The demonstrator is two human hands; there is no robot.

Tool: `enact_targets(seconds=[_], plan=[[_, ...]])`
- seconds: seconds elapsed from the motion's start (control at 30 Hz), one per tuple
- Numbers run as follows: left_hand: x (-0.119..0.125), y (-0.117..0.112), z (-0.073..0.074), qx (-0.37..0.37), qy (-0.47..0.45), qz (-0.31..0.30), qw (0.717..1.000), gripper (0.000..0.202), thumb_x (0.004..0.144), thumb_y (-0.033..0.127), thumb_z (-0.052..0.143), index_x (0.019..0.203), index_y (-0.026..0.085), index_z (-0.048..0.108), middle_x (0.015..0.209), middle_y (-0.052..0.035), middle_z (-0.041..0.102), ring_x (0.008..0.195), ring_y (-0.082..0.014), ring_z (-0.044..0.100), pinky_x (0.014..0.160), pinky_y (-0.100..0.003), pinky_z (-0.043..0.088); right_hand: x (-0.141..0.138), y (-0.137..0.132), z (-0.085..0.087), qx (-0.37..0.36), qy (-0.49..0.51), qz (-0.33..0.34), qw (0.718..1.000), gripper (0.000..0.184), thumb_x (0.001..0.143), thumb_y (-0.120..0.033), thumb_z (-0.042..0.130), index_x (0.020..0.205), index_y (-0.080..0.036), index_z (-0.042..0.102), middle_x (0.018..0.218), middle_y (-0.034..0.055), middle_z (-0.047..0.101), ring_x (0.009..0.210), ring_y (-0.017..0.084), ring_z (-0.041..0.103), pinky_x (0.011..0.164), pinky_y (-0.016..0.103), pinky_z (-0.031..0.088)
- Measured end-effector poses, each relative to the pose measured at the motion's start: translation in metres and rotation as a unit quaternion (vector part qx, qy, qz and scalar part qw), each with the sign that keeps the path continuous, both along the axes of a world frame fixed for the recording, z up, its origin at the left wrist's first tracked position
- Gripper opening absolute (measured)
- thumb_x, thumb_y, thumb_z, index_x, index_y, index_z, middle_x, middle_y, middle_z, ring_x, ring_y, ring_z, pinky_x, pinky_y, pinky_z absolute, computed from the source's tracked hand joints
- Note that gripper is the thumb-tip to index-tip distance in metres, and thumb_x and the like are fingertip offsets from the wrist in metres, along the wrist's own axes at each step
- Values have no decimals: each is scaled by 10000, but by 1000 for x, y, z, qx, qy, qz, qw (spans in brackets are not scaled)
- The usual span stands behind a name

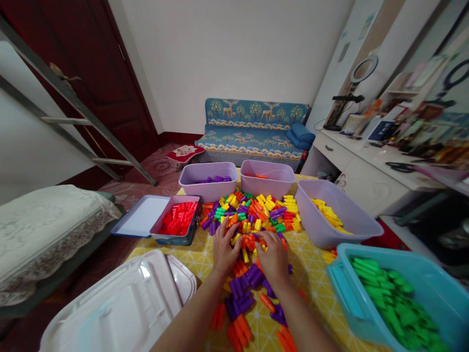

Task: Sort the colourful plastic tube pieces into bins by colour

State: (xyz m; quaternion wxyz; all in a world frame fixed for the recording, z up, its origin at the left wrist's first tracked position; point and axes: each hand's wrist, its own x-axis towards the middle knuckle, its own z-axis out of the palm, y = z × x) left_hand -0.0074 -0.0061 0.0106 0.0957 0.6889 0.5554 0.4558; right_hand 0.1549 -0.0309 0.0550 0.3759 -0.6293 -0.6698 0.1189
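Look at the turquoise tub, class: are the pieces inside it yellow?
No, the turquoise tub holds green pieces, with no yellow ones showing among them.

Both arms bare as far as view goes, cut off at bottom edge. Long smooth left forearm, tapering to narrow wrist. Smooth right forearm, pretty much same build. Bare, slim-fingered left hand, thumb kinda stubbier. Bare right hand, broad smooth back. Nails too small to make out, tbh.
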Motion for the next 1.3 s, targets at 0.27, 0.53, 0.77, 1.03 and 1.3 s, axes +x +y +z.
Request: enact_targets(seconds=[0.27,0.53,0.77,1.03,1.3], plan=[[0,-1,0,-7,-7,2,1000,388,883,287,566,1271,279,590,1481,-72,419,1337,-256,418,1112,-476,361,-16,-8,-1,-112,-146,-21,983,412,806,-197,592,1218,-214,602,1159,102,639,1068,258,616,863,322,474],[0,1,-3,-4,-3,0,1000,392,896,304,550,1287,288,575,1491,-64,407,1347,-251,402,1117,-480,352,0,5,-2,-93,16,-46,995,393,870,-272,420,1172,-136,630,1112,136,693,1012,237,651,873,323,481],[0,1,-3,-1,-2,0,1000,389,887,299,558,1275,294,582,1474,-67,425,1341,-259,413,1101,-489,371,31,26,0,-154,136,73,976,283,742,-383,603,907,-184,718,800,37,730,785,216,673,710,311,530],[0,1,-4,-3,-1,3,1000,389,890,306,560,1278,290,580,1487,-63,412,1338,-252,415,1111,-482,364,21,79,100,72,445,42,892,580,721,-429,677,1238,-189,574,1222,121,657,978,213,681,846,365,542],[0,1,-4,-2,-4,6,1000,386,880,306,574,1264,296,595,1474,-66,428,1338,-256,417,1105,-480,374,39,43,11,2,305,-70,950,359,730,-407,588,967,-154,683,973,116,725,898,237,677,887,430,520]])
